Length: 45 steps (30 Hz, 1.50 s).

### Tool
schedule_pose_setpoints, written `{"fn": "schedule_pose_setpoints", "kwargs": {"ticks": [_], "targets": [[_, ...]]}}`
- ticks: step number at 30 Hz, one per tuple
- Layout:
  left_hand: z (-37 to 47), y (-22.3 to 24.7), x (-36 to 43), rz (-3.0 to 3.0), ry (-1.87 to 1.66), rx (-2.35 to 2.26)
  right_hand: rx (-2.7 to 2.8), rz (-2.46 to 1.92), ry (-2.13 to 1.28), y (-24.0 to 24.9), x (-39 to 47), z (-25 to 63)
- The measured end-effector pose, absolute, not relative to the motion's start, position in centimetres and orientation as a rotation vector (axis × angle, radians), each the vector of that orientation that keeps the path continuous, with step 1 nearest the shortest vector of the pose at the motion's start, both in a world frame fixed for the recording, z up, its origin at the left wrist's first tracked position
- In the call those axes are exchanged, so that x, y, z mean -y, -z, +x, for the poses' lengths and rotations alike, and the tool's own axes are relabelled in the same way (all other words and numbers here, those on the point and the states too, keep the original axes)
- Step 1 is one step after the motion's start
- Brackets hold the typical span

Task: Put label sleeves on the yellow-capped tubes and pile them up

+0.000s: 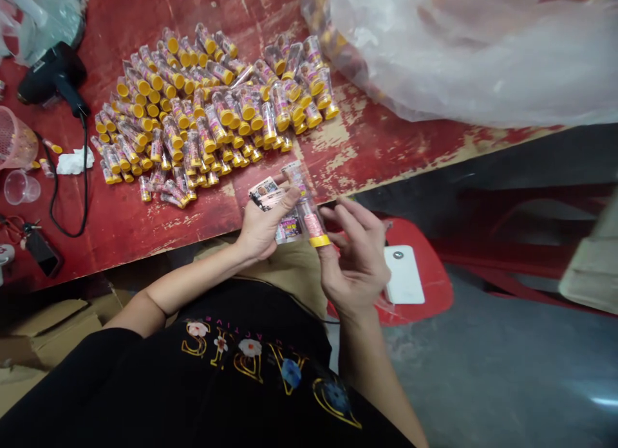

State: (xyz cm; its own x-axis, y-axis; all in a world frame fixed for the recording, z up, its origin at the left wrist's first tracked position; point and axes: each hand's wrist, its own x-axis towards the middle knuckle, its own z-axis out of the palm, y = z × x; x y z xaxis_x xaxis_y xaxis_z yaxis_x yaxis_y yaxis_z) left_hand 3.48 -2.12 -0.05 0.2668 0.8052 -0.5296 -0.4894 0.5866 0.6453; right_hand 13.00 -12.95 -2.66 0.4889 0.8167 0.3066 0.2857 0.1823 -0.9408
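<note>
My left hand [264,226] is closed round a small bunch of flat printed plastic sleeves [288,228], its thumb pressing on top. A clear tube with a yellow cap [318,241] sticks out toward me from a printed sleeve [295,176] by that thumb. My right hand [357,255] is beside the tube, thumb tip against the yellow cap and the other fingers spread apart, slightly blurred. Beyond both hands, many yellow-capped tubes [222,110] in printed sleeves lie heaped on the worn red table [193,226].
A black heat gun [53,74] lies at the left, its cord looping near a pink basket [14,139], a clear cup [22,187] and keys [43,248]. A large plastic bag [473,55] covers the table's right end. On a red stool [434,280] rests a white phone [404,274].
</note>
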Motion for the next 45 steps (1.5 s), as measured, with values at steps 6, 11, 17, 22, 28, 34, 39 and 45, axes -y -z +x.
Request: {"fn": "schedule_pose_setpoints", "kwargs": {"ticks": [6,11,17,22,28,34,39,45], "targets": [[3.6,0.2,2.2,0.333,-0.822,-0.924,0.882,-1.381,-0.443,4.1,12.0,11.1],[3.8,0.3,3.2,0.410,-0.862,-0.990,0.628,-1.353,-0.393,4.2,11.6,9.7],[3.9,0.3,4.2,0.518,-0.821,-0.989,0.815,-1.432,-0.274,3.3,10.6,11.0],[4.0,0.2,4.5,0.543,-0.811,-1.001,0.691,-1.395,-0.225,3.2,9.8,11.1],[4.2,0.0,4.3,0.536,-0.835,-0.989,0.623,-1.350,-0.259,3.3,9.0,10.9],[4.9,0.7,3.2,0.452,-0.852,-0.957,0.534,-1.372,-0.358,3.6,8.3,11.3],[6.4,0.9,0.1,0.282,-0.816,-0.959,0.481,-1.409,-0.419,4.8,4.1,13.7],[6.2,-0.4,-3.2,0.115,-0.755,-1.025,0.725,-1.362,-0.296,6.7,-8.1,20.1]]}}
